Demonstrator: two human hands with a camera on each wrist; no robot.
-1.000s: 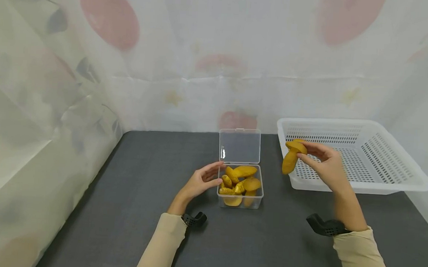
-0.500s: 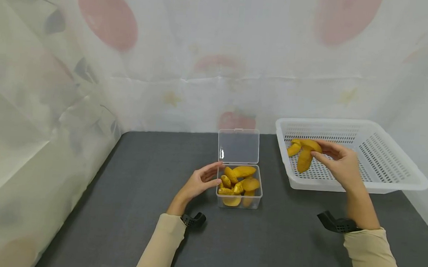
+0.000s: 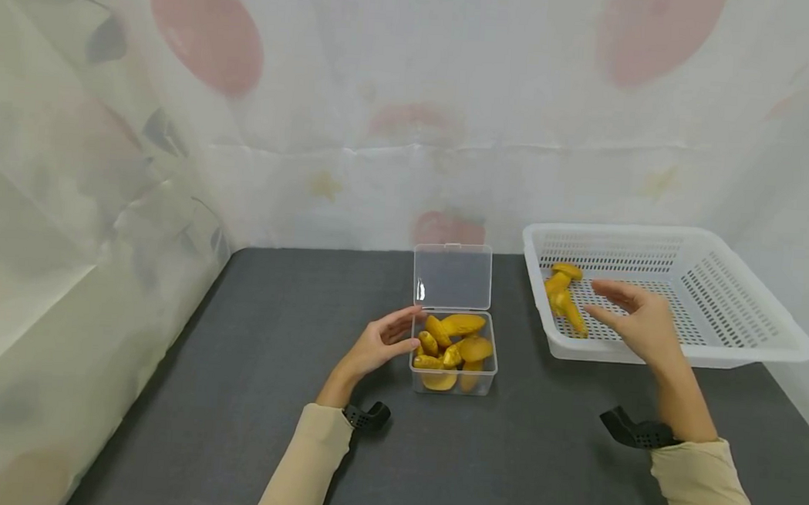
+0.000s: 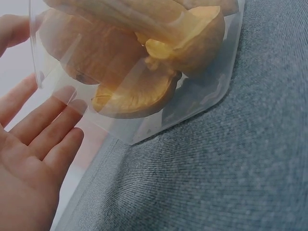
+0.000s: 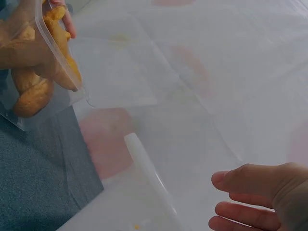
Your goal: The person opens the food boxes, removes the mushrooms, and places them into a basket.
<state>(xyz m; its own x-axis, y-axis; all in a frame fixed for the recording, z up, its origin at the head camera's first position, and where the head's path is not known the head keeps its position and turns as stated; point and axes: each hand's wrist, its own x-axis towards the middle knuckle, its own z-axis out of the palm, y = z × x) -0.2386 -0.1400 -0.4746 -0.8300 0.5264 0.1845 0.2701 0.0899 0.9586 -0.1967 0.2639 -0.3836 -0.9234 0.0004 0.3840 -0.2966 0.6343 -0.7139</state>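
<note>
My left hand (image 3: 369, 348) rests its fairly straight fingers along the left side of a clear plastic box (image 3: 450, 372). Its hinged lid (image 3: 453, 279) stands up at the back. Inside lie several yellow mushrooms (image 3: 474, 348), piled close to the rim; the left wrist view shows a cut-looking mushroom (image 4: 139, 98) through the wall. Over the white basket (image 3: 725, 354), my right hand (image 3: 643, 323) holds nothing, thumb and fingers apart. Just left of its fingertips, yellow mushrooms (image 3: 564, 290) lie in the basket's left end. In the right wrist view that hand (image 5: 255, 199) is bare too.
A dark grey cloth (image 3: 290, 299) covers the table. Behind it hangs a pale printed curtain (image 3: 381, 181), with another at the left (image 3: 100, 226). The basket stands at the back right, its rim raised above the cloth.
My right hand moved right over the basket with a mushroom, then let go of it; it now lies inside at the left end. My left hand stayed at the box.
</note>
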